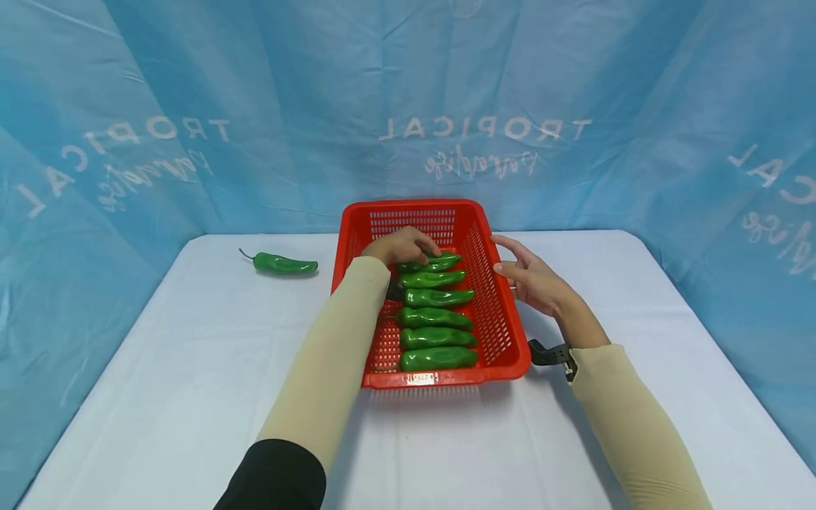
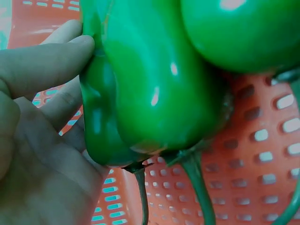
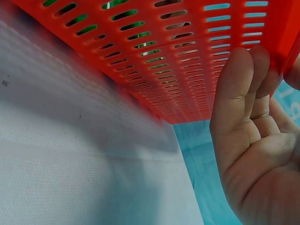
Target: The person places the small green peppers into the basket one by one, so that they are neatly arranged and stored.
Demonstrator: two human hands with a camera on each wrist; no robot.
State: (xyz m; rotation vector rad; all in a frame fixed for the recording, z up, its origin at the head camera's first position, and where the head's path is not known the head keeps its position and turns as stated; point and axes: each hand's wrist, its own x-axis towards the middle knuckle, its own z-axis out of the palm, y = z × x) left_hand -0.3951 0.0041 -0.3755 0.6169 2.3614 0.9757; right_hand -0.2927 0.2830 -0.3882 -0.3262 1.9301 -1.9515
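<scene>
A red plastic basket (image 1: 423,380) holds several green chili peppers (image 1: 436,318) lying side by side in a column. My left hand (image 1: 403,247) reaches in over the left side and holds the farthest pepper (image 1: 449,255). In the left wrist view, the fingertips (image 2: 84,44) lie against that pepper's side (image 2: 99,117), and its stem hangs toward the basket wall. On the basket's right side, my right hand (image 1: 532,280) grips the rim. From the right wrist view, its fingers (image 3: 236,70) curl up under the rim against the slotted wall (image 3: 187,70).
One more green chili pepper (image 1: 283,264) lies on the white tabletop (image 1: 255,340), left of the basket. Blue printed sheeting (image 1: 306,106) hangs behind and at both sides. A black band (image 1: 551,353) circles the right wrist.
</scene>
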